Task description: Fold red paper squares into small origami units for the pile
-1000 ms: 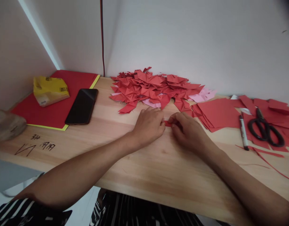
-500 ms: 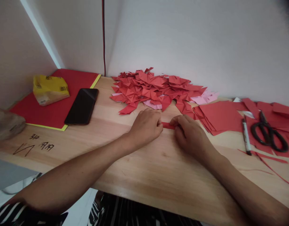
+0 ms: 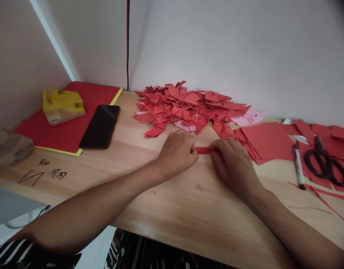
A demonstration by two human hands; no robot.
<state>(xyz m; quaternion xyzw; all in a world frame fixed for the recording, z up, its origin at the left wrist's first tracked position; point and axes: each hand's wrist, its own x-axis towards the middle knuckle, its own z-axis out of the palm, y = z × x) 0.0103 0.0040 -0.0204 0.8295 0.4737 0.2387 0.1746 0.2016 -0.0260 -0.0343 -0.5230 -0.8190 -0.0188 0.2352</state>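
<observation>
Between my two hands a narrow red paper strip (image 3: pixel 202 150) runs level, just above or on the wooden table. My left hand (image 3: pixel 179 151) is closed around its left end, fingers curled under. At the other end, my right hand (image 3: pixel 229 155) pinches the strip between thumb and fingers. Both ends of the strip are hidden inside the hands. Just beyond them lies a heap of folded red paper pieces (image 3: pixel 186 106), with some pink paper (image 3: pixel 249 117) showing at its edge.
Right of the hands lie red paper squares (image 3: pixel 269 140), a marker (image 3: pixel 299 166), black scissors (image 3: pixel 326 164) and thin red offcuts (image 3: pixel 329 203). To the left are a phone (image 3: pixel 100 127), a yellow packet (image 3: pixel 64 105) on red sheets (image 3: pixel 62 138), and a transparent wrapped item (image 3: pixel 12 145). A wall stands behind.
The view has shifted slightly, so everything sits a little further right in the picture. Both hands keep their grip on the red strip, which looks straighter between them.
</observation>
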